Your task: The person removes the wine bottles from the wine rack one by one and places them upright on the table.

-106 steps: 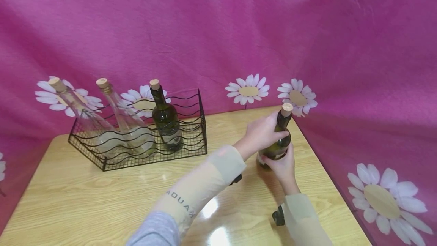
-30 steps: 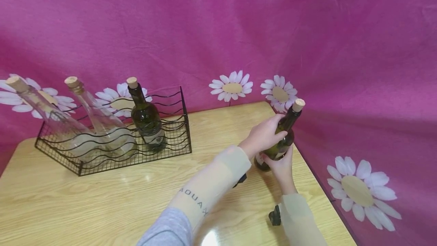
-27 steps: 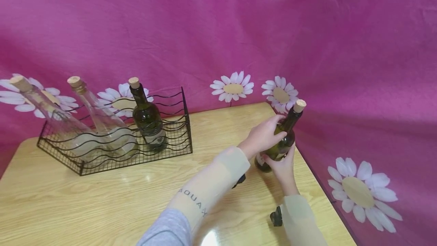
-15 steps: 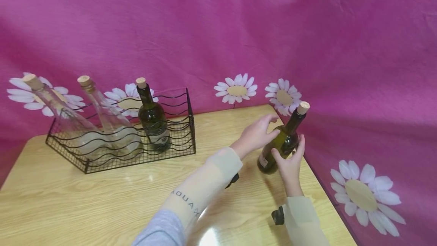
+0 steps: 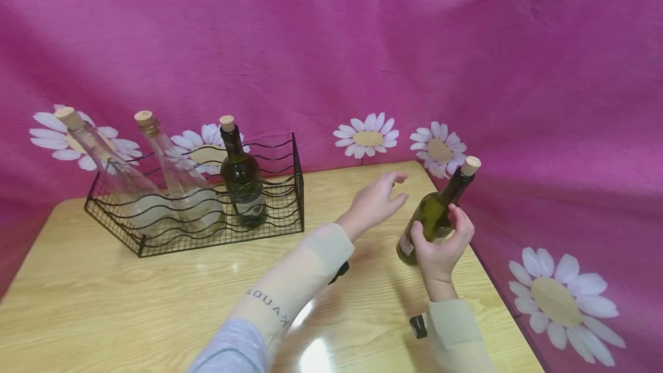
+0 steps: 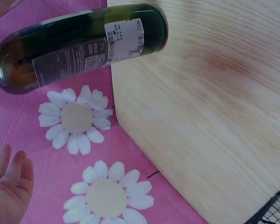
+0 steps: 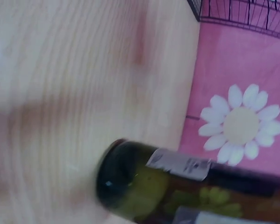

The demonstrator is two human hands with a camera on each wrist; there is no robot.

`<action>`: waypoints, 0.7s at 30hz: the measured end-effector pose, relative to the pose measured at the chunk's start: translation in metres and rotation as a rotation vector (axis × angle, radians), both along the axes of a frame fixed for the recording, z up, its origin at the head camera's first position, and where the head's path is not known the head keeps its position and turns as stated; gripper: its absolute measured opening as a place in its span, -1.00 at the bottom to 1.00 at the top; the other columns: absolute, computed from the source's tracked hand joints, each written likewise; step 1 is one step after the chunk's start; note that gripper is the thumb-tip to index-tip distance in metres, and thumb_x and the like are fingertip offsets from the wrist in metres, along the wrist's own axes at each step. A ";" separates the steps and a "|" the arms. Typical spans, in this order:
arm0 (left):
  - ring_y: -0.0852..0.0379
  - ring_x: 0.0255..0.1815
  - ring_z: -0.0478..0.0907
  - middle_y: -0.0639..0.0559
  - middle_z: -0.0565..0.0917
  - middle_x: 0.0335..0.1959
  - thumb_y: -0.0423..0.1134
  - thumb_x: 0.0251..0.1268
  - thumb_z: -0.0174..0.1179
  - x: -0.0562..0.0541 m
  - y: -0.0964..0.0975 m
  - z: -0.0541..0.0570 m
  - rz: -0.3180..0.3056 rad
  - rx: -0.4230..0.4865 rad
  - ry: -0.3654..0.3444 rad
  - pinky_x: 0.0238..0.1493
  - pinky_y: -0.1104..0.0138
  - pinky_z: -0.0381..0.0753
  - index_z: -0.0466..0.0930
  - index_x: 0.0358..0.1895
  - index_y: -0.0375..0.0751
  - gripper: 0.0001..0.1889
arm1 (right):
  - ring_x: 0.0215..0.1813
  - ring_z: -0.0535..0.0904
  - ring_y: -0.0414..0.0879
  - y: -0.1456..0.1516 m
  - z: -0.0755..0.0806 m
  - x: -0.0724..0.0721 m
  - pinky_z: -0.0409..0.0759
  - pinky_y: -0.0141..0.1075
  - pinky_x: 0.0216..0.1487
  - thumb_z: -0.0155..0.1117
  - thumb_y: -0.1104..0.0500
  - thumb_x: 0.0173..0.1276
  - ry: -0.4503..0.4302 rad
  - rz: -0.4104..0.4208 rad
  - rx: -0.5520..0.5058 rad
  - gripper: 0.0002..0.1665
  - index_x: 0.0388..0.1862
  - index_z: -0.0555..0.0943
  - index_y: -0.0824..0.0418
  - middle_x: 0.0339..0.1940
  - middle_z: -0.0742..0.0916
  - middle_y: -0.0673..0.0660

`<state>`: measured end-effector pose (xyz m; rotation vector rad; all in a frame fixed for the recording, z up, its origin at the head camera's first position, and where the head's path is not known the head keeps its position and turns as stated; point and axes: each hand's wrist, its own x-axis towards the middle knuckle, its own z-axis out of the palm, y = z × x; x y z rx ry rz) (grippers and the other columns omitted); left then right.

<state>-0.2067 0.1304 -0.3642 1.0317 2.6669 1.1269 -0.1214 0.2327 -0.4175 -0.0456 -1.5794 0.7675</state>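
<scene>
My right hand holds a dark green glass bottle with a cork, at the right of the table. The bottle tilts to the right, thumb on its left side and curled fingers on its right. The head view does not show whether its base touches the table. Left of the bottle, my left hand hovers apart from it, fingers loosely bent around nothing. The left wrist view shows the bottle's labelled body. No fingers show beside the bottle in the right wrist view.
A black wire basket at the left holds two clear corked bottles, a left one and a middle one, plus a green corked bottle. Pink flowered cloth hangs behind and right of the wooden table.
The right-hand bottle leans further right than 3.5 seconds ago. In the last second my left hand has let go of it and drawn leftward, while my right hand stays at it.
</scene>
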 end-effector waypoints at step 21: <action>0.18 -0.33 0.51 0.08 0.50 0.04 -0.15 0.24 0.07 -0.018 -0.081 0.009 0.182 -0.064 0.231 -0.49 0.32 0.49 0.39 0.14 -0.07 -0.61 | -0.26 0.40 0.25 -0.047 0.010 -0.040 0.29 -0.23 -0.14 0.22 0.38 -0.16 -0.076 0.360 0.135 -0.42 -0.09 0.30 0.55 -0.23 0.50 0.43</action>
